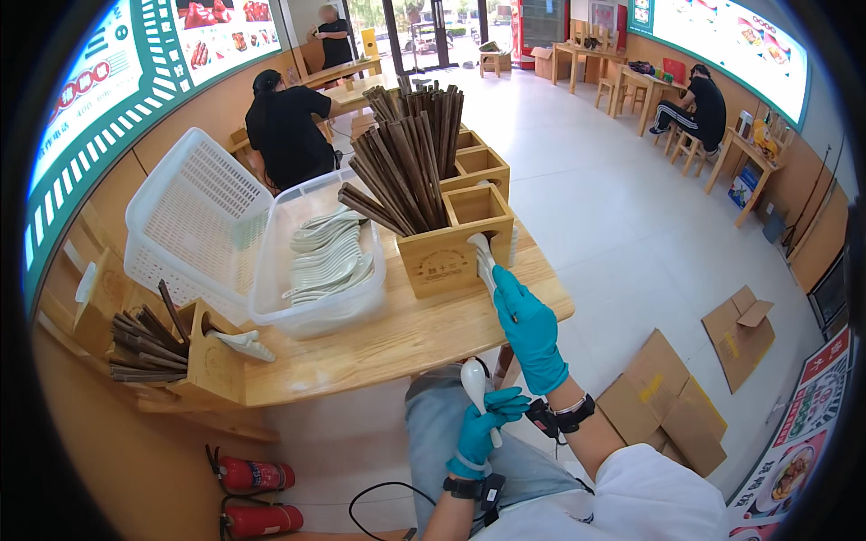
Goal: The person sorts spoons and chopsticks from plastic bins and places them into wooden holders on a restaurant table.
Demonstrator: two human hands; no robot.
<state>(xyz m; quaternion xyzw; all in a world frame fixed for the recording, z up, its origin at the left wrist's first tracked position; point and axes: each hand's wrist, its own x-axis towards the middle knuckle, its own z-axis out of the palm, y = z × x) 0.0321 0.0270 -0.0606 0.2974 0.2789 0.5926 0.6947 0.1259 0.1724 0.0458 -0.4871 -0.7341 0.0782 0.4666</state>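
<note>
My left hand [480, 435], in a teal glove, is closed round a white soup spoon [474, 380], its bowl end pointing up, just off the table's near edge. At the right end of the wooden table [424, 347], my right hand [529, 326], also gloved, has its fingers closed on the lower end of another white spoon [484, 259]. That spoon's upper end meets the hole in the side of a wooden chopstick holder [442, 256]. Dark brown chopsticks [397, 171] fan out of this holder's left compartment. White spoons [329, 257] lie stacked in a translucent tub [316, 317].
A white perforated basket [198, 216] leans beside the tub. Another holder [212, 361] with chopsticks and spoons stands at left; more holders [483, 167] stand behind. Red fire extinguishers [262, 519] and flattened cardboard [663, 397] are on the floor. A person [287, 131] sits beyond the table.
</note>
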